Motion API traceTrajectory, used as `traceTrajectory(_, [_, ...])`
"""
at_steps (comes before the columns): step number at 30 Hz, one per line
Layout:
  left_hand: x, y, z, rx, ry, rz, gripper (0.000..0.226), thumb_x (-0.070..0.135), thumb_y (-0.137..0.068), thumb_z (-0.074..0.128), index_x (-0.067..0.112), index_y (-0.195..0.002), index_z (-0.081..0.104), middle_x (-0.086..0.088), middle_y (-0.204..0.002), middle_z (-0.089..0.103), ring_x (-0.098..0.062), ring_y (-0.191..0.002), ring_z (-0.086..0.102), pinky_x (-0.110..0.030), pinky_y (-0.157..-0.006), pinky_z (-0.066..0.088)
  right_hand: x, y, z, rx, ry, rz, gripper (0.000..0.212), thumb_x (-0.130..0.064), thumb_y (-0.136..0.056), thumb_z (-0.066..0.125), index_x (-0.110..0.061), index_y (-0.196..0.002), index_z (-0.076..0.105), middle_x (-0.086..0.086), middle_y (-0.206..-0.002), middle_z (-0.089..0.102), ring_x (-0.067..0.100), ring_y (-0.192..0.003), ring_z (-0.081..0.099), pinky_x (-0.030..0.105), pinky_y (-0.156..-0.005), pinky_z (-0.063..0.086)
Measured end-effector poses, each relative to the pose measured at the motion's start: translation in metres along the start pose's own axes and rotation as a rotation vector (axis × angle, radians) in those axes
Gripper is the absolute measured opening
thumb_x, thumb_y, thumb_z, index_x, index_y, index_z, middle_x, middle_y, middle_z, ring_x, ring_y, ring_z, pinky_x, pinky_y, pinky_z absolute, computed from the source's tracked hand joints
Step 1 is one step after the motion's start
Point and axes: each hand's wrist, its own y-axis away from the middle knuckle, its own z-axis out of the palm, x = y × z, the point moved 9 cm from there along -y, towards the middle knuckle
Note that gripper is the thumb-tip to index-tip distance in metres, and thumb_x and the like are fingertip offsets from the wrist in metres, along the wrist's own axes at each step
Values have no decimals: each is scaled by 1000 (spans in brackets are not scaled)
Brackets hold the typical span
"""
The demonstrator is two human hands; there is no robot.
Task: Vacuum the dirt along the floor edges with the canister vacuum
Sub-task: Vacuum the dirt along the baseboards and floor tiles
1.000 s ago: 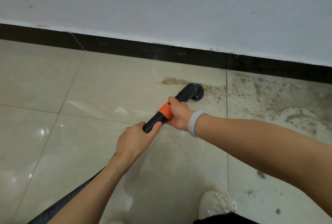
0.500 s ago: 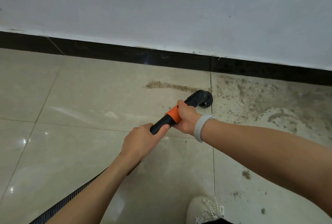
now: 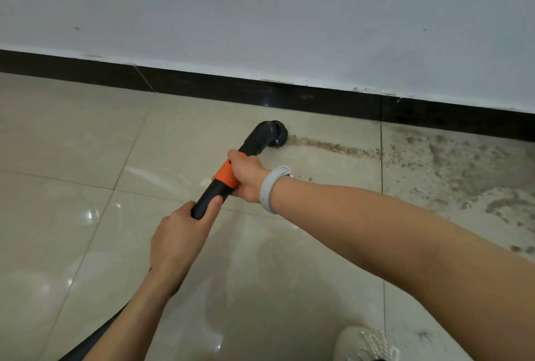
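Observation:
A black vacuum wand (image 3: 254,140) with an orange collar (image 3: 226,174) points toward the wall. Its round brush head (image 3: 278,135) sits on the beige floor tile at the left end of a thin brown dirt line (image 3: 330,147). My right hand (image 3: 246,176) grips the wand at the orange collar. Lower on the wand, my left hand (image 3: 177,242) wraps around the black tube, thumb along it. The ribbed hose (image 3: 95,337) runs off at the bottom left under my left forearm. The canister is out of view.
A black skirting board (image 3: 260,94) runs below the white wall (image 3: 260,13). A wide patch of scattered dirt (image 3: 463,175) covers the tile to the right. My pale shoe (image 3: 364,343) stands at the bottom edge. A grey wristband (image 3: 269,189) circles my right wrist.
The brush head has swept left along the dirt line, from its right end near the tile joint to its left end. Both hands kept their grip on the wand.

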Motion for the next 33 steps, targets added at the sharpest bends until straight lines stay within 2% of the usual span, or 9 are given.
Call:
traceTrajectory(3, [-20,-5,-7,4,13,-53,53,69,-82,39,20,-69,57,-4,-61,64,-25,-60,63,-38,-67,53,10,-8,25,-12,82,16,21,-28,-93,46,-14,-78,40,18,-114,58,38,-107,60,52,-87,53])
traceTrajectory(5, [-24,-7,-10,-13,31,-62,53,64,-84,41,17,-70,58,-6,-60,64,-24,-57,64,-36,-66,54,12,-10,30,-1,127,30,21,-29,-93,45,-12,-80,43,17,-110,58,37,-105,61,52,-88,53])
traceTrajectory(8, [-21,-10,-9,-41,48,-52,51,59,-87,44,13,-71,60,-7,-60,64,-23,-54,64,-35,-65,53,9,-7,28,3,105,47,18,-25,-96,44,-7,-99,45,15,-107,53,36,-108,57,51,-87,53])
traceTrajectory(10, [-17,-10,-5,-63,61,-49,51,59,-87,45,12,-71,59,-7,-59,64,-23,-53,64,-34,-64,52,6,-5,20,11,88,56,18,-23,-97,44,-8,-105,41,15,-107,51,36,-109,57,51,-86,53])
traceTrajectory(16, [2,-8,11,-107,62,-7,54,60,-88,44,11,-72,58,-8,-58,64,-23,-53,63,-31,-62,49,0,-5,-5,29,49,34,17,-22,-97,43,-8,-106,39,12,-98,51,35,-108,56,52,-88,52])
traceTrajectory(21, [18,-6,22,-130,58,25,55,60,-89,45,10,-72,58,-9,-60,64,-24,-55,64,-33,-63,50,-6,-2,-26,55,31,20,17,-22,-98,44,-8,-107,38,14,-107,49,35,-106,56,49,-82,53])
traceTrajectory(26, [32,-2,35,-153,44,49,55,62,-87,43,11,-72,58,-9,-61,65,-25,-56,64,-36,-64,52,-8,0,-50,87,-7,12,14,-21,-98,44,-8,-103,38,10,-94,48,32,-99,54,50,-85,53])
traceTrajectory(31, [45,4,50,-182,38,80,57,66,-83,41,13,-73,59,-10,-63,65,-27,-61,65,-38,-65,52,-8,1,-73,115,-40,17,14,-21,-98,45,-8,-98,40,15,-111,50,36,-110,57,53,-85,52])
traceTrajectory(33, [51,6,56,-201,43,96,57,65,-85,42,13,-73,59,-10,-64,65,-28,-61,65,-39,-65,53,-8,3,-84,127,-48,23,14,-21,-98,45,-9,-96,40,15,-111,50,36,-110,57,52,-84,53])
